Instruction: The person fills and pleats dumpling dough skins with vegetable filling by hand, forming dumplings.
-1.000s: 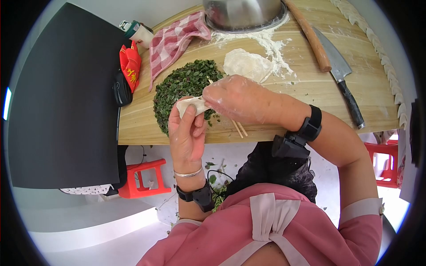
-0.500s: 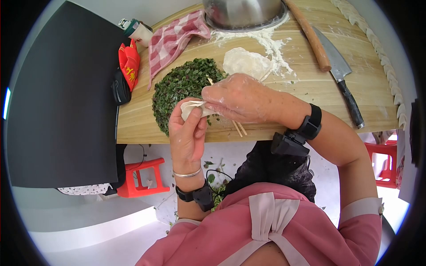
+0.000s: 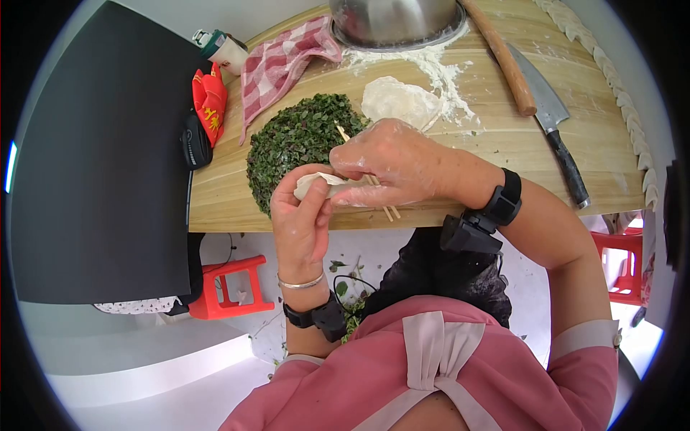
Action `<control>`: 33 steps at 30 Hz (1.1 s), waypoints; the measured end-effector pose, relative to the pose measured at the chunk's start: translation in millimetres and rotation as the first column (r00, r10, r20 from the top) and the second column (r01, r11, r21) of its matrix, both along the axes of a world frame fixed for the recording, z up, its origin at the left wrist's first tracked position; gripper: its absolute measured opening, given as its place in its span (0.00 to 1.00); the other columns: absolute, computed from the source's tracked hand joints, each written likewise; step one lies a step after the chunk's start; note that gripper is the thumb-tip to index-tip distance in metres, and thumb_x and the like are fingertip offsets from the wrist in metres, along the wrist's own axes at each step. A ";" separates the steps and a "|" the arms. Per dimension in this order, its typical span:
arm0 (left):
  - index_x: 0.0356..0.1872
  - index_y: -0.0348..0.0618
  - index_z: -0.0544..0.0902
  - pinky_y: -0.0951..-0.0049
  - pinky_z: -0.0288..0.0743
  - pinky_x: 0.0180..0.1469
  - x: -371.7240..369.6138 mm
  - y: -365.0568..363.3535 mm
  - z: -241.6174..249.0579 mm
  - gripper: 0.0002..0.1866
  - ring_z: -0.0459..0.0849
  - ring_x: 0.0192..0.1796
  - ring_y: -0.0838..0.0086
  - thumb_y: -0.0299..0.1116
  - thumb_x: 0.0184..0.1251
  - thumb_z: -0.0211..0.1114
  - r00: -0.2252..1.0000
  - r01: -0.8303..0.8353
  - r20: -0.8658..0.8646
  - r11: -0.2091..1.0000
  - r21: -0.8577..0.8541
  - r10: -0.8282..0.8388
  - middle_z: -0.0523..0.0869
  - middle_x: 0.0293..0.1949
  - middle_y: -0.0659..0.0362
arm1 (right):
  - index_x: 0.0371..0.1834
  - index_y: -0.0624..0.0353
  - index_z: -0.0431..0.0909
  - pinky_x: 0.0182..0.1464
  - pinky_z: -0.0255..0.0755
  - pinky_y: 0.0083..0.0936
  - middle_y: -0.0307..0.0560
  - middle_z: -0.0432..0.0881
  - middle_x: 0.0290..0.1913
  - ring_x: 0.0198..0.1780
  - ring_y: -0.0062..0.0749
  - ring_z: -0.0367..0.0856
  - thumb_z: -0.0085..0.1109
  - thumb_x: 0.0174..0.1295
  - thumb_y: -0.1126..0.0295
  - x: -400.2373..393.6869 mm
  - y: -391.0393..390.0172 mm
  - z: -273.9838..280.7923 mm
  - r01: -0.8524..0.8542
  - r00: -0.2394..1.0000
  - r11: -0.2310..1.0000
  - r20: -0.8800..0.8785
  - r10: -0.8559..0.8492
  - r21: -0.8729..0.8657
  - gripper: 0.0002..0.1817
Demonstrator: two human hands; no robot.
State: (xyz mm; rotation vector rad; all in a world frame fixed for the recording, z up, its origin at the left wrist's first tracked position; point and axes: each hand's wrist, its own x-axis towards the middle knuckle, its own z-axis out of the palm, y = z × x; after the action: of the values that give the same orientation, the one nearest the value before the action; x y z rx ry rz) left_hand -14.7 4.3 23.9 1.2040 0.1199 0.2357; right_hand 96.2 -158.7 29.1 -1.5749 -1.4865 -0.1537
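Observation:
A pale folded dumpling (image 3: 333, 188) is pinched between the thumb and fingers of my left hand (image 3: 305, 219), just over the table's near edge. Close at its right end is my right hand (image 3: 394, 161), dusted with flour. Its thumb and index finger are spread, and a gap shows between them. Behind my hands lies a mound of chopped green leaves (image 3: 305, 133). A pair of wooden chopsticks (image 3: 389, 213) passes beneath my right hand, partly hidden, with the far tips by the leaves. Flat dough wrappers (image 3: 400, 102) rest on the table beyond my right hand.
A steel bowl (image 3: 395, 21) stands in scattered flour (image 3: 442, 77) at the back. To the right lie a rolling pin (image 3: 503, 57) and a cleaver (image 3: 550, 111). A row of dumplings (image 3: 619, 93) lines the right edge. A checked cloth (image 3: 287, 65) lies at the back left.
My right thumb and index finger have parted from their pinch at the dumpling's edge, with the thumb now lower. My left hand keeps hold of the dumpling in nearly the same place.

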 end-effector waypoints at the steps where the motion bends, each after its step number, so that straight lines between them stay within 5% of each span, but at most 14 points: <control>1: 0.42 0.36 0.80 0.91 0.60 0.22 -0.3 -0.2 -0.3 0.07 0.70 0.23 0.88 0.24 0.65 0.63 1.000 -0.001 0.000 0.999 0.038 0.001 0.82 0.32 0.62 | 0.22 0.58 0.69 0.25 0.65 0.36 0.47 0.68 0.17 0.22 0.47 0.72 0.62 0.59 0.60 -0.3 0.1 0.2 0.014 1.000 1.000 0.010 -0.014 0.002 0.17; 8: 0.43 0.37 0.80 0.90 0.61 0.22 -2.2 -1.9 1.7 0.08 0.73 0.24 0.88 0.23 0.64 0.64 0.998 -0.051 -0.038 0.994 0.094 0.055 0.81 0.31 0.63 | 0.26 0.60 0.69 0.26 0.66 0.42 0.52 0.71 0.19 0.24 0.52 0.74 0.59 0.60 0.69 0.6 7.8 -7.0 0.087 0.986 0.993 0.136 -0.098 0.081 0.11; 14: 0.45 0.38 0.78 0.90 0.61 0.21 -1.0 -0.7 2.1 0.09 0.74 0.24 0.88 0.24 0.64 0.64 0.999 -0.045 0.024 0.999 0.009 0.045 0.80 0.29 0.65 | 0.26 0.59 0.68 0.27 0.66 0.42 0.52 0.71 0.20 0.24 0.53 0.74 0.59 0.61 0.65 1.1 2.6 -2.4 0.089 0.985 0.996 0.148 -0.091 0.023 0.13; 23: 0.45 0.38 0.78 0.90 0.61 0.21 -2.8 1.2 3.6 0.09 0.74 0.24 0.88 0.24 0.65 0.63 0.996 0.019 -0.085 0.993 0.115 -0.009 0.81 0.30 0.65 | 0.29 0.58 0.69 0.28 0.71 0.41 0.51 0.73 0.20 0.26 0.51 0.78 0.58 0.59 0.66 -0.5 6.8 -7.2 0.127 0.972 0.991 0.203 -0.116 -0.038 0.10; 28: 0.48 0.34 0.77 0.87 0.67 0.21 -1.3 1.4 4.5 0.10 0.78 0.25 0.84 0.26 0.68 0.61 1.000 -0.019 0.018 1.000 0.003 0.019 0.83 0.33 0.59 | 0.30 0.59 0.69 0.28 0.72 0.41 0.52 0.73 0.19 0.25 0.52 0.78 0.56 0.60 0.67 -1.0 5.3 -4.4 0.200 0.967 0.974 0.182 -0.178 -0.110 0.09; 33: 0.47 0.33 0.78 0.86 0.70 0.22 -3.0 6.3 3.9 0.09 0.80 0.25 0.82 0.25 0.69 0.60 1.000 -0.019 -0.002 0.998 0.066 0.020 0.84 0.33 0.57 | 0.31 0.60 0.68 0.27 0.72 0.40 0.51 0.74 0.20 0.25 0.52 0.79 0.56 0.61 0.66 0.5 3.7 -3.7 0.209 0.952 0.969 0.254 -0.171 -0.132 0.10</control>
State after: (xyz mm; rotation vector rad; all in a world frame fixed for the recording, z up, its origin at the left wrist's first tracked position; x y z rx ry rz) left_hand -17.7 10.6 27.8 1.2689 0.1272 0.2566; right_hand 96.6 -155.0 25.5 -1.8823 -1.5589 -0.3580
